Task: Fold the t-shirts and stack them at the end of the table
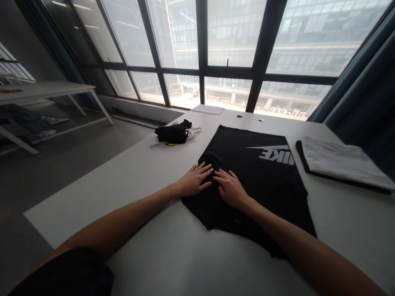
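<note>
A black T-shirt (256, 172) with a white printed logo lies spread flat on the white table (148, 172). My left hand (195, 180) rests palm down on the shirt's left edge, fingers stretched out. My right hand (231, 187) lies flat right beside it, fingers apart, pressing on the cloth. The fingertips of both hands nearly touch. Neither hand holds anything.
A folded white garment on a black one (342, 162) lies at the right. A bundle of black and white clothes (174, 133) sits at the far left of the table, a sheet of paper (208, 109) near the window. Another white table (46, 88) stands to the left.
</note>
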Demonstrator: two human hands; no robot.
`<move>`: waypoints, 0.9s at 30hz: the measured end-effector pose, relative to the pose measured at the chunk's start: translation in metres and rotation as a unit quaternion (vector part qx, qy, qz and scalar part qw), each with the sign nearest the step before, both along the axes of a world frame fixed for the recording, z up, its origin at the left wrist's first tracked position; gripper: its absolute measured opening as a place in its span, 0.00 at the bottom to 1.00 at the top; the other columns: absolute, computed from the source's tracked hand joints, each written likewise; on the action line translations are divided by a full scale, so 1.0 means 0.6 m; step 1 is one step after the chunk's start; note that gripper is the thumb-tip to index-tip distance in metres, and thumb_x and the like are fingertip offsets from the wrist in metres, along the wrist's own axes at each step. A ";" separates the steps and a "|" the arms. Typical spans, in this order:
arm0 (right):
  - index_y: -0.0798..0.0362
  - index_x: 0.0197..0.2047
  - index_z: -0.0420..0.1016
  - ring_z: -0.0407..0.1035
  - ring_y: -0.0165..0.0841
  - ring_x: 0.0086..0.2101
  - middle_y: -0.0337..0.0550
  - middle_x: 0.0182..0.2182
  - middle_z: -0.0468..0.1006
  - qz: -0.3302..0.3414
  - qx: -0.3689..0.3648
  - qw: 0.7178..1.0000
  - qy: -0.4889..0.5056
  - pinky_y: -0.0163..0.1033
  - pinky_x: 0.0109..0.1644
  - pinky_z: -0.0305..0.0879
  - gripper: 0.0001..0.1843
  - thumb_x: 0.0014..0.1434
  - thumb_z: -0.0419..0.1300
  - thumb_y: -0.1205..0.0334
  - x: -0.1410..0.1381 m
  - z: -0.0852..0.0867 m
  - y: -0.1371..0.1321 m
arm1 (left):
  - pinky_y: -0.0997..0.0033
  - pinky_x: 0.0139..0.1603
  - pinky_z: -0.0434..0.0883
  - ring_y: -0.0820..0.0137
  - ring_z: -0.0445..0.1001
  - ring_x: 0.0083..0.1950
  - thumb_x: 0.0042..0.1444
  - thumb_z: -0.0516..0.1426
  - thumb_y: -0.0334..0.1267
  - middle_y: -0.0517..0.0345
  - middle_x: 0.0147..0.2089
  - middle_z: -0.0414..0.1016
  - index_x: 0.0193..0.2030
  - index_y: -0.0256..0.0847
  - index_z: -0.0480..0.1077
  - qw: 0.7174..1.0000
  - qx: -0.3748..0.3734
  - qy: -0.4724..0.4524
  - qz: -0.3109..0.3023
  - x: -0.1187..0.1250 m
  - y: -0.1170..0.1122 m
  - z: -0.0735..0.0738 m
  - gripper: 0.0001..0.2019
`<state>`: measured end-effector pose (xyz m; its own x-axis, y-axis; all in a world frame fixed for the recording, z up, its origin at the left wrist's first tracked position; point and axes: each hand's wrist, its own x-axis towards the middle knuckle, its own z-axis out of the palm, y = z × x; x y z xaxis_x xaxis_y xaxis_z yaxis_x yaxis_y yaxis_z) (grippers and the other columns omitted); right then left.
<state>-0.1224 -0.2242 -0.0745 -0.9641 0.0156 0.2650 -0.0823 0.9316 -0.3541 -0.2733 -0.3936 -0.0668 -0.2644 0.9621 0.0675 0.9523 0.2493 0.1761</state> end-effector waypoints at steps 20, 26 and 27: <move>0.52 0.61 0.74 0.57 0.39 0.67 0.48 0.66 0.67 -0.010 -0.029 1.000 0.004 0.53 0.72 0.45 0.25 0.62 0.52 0.70 0.001 0.002 -0.002 | 0.60 0.60 0.69 0.61 0.74 0.52 0.63 0.50 0.35 0.51 0.49 0.77 0.48 0.40 0.77 0.952 0.265 -0.029 0.152 -0.090 0.008 0.002 0.15; 0.52 0.59 0.76 0.60 0.41 0.65 0.49 0.64 0.70 -0.033 -0.026 0.999 0.028 0.51 0.71 0.50 0.21 0.65 0.53 0.65 0.000 0.002 -0.003 | 0.57 0.55 0.71 0.60 0.74 0.49 0.62 0.56 0.43 0.53 0.45 0.76 0.44 0.45 0.80 0.967 0.197 -0.005 0.163 -0.091 0.007 -0.002 0.12; 0.52 0.58 0.76 0.60 0.41 0.64 0.48 0.63 0.71 -0.032 -0.025 0.999 0.026 0.51 0.71 0.50 0.20 0.65 0.53 0.65 0.000 0.002 -0.002 | 0.57 0.56 0.71 0.59 0.73 0.49 0.62 0.56 0.44 0.53 0.45 0.76 0.44 0.46 0.80 0.968 0.186 0.004 0.169 -0.090 0.008 -0.001 0.12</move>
